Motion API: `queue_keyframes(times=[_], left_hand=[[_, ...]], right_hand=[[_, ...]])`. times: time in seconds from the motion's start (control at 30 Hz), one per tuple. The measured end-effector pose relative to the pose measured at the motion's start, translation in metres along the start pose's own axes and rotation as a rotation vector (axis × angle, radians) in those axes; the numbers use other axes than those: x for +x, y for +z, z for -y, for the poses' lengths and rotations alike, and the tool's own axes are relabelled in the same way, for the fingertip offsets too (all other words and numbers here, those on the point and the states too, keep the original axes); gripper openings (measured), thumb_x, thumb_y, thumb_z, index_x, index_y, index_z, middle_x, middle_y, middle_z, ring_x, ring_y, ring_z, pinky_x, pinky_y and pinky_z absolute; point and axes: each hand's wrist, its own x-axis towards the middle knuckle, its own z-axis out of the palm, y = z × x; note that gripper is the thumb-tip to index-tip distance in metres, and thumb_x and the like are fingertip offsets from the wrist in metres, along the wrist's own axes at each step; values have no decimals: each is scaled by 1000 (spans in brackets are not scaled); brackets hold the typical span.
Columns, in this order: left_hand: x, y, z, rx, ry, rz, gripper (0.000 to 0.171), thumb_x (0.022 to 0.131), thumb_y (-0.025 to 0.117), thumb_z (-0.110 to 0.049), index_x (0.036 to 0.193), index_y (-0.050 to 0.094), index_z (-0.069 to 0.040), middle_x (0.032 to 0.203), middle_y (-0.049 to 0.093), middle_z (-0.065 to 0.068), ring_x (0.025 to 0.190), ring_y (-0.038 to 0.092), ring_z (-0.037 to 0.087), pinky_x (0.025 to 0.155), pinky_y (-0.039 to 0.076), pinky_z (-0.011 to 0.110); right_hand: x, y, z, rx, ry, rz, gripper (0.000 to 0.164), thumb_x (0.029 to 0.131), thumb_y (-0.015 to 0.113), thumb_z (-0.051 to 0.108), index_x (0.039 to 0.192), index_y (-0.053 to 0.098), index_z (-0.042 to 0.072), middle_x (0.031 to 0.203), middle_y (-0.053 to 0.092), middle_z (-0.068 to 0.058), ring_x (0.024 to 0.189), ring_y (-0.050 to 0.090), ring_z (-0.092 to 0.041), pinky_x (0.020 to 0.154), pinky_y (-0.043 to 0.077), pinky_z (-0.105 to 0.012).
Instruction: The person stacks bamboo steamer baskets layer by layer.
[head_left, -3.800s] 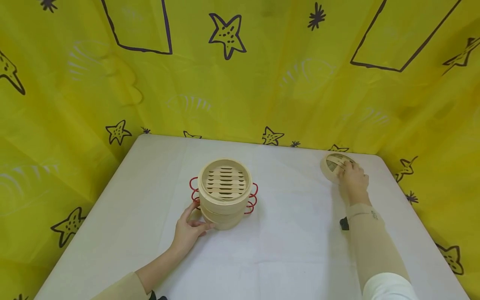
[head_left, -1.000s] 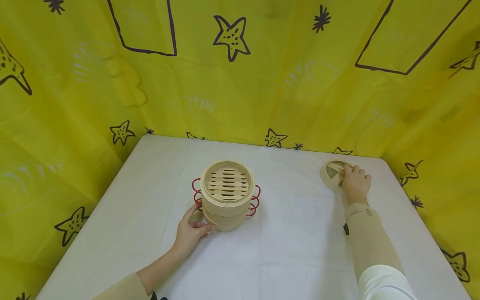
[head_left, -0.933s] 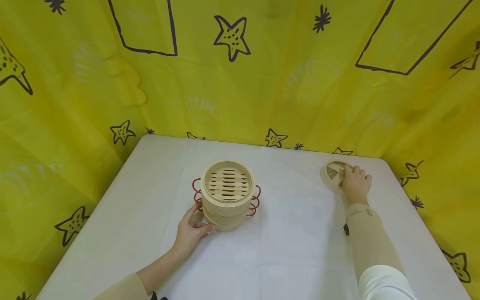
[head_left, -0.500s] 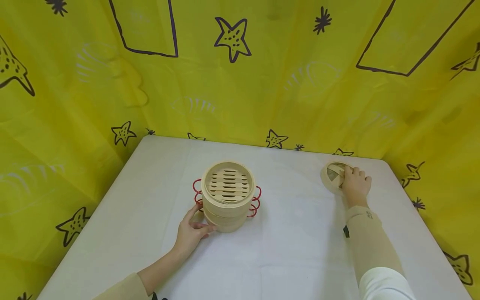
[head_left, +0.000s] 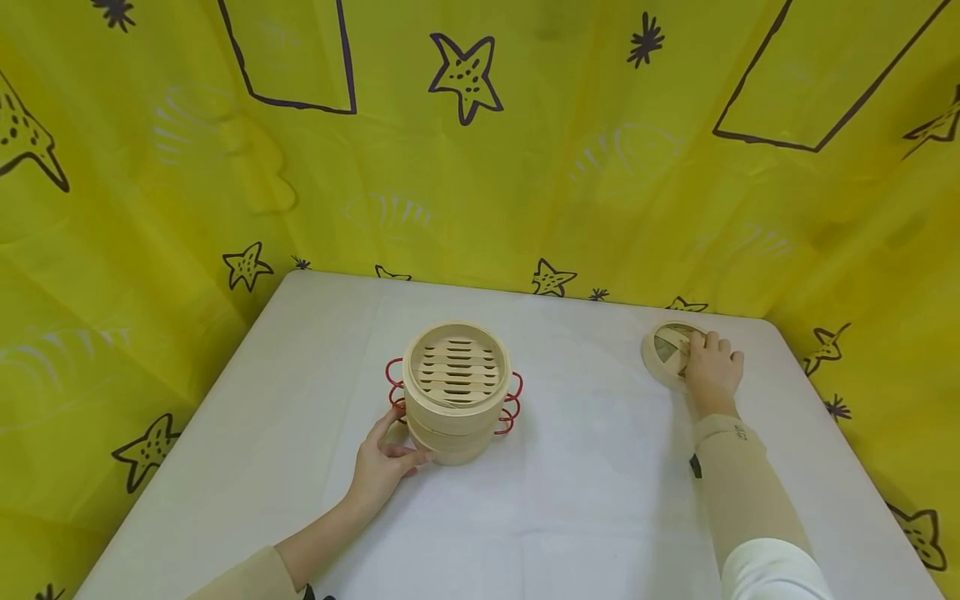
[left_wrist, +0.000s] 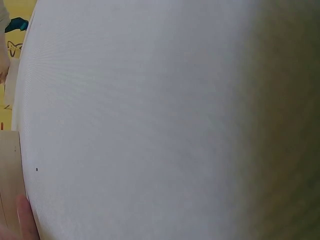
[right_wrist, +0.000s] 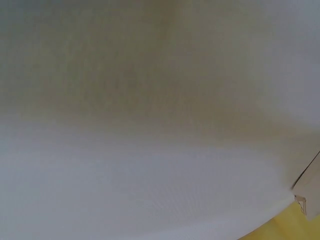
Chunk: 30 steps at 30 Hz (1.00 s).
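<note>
A stack of round bamboo steamer baskets (head_left: 457,387) with red side handles stands on the table, its slatted top tier uncovered. My left hand (head_left: 378,467) holds the stack low on its left front, thumb at the front and fingers at the side. A fingertip (left_wrist: 27,220) shows against its pale wall in the left wrist view. At the far right lies a round bamboo steamer lid (head_left: 660,358) with a woven face. My right hand (head_left: 714,371) grips it at the middle, and the fingers hide part of it. The right wrist view catches only the lid's edge (right_wrist: 310,192).
A white cloth (head_left: 585,483) covers the table. Yellow curtains (head_left: 525,167) with starfish prints hang close behind the table and along both sides. Broad table surface lies between the basket stack and the lid.
Compared with the earliest frame, the lid and my right hand have come slightly nearer to me. Over the last second, almost nothing has moved. My left hand keeps its hold.
</note>
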Motion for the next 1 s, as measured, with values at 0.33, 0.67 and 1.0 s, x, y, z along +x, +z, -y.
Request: queue_keyframes(times=[0.33, 0.67, 1.0], left_hand=[[1, 1, 2, -2, -23, -9, 81, 66, 78, 1, 136, 39, -10, 126, 46, 11, 60, 59, 10, 55, 54, 25], [0, 0, 2, -1, -32, -14, 81, 66, 78, 2, 136, 39, -10, 115, 51, 14, 60, 59, 10, 55, 54, 25], [0, 0, 1, 2, -44, -16, 80, 67, 78, 1, 136, 39, -10, 117, 50, 13, 61, 60, 11, 55, 54, 24]], right_hand=[[2, -2, -2, -40, -46, 35, 22, 100, 26, 9, 113, 31, -9, 109, 31, -29, 102, 31, -45, 82, 29, -57], [2, -3, -7, -54, -69, 58, 29, 98, 25, 4, 121, 26, -13, 116, 28, -31, 110, 29, -47, 84, 29, -58], [5, -10, -8, -52, -89, 10, 28, 97, 27, 4, 121, 27, -10, 116, 29, -28, 111, 29, -44, 84, 28, -57]])
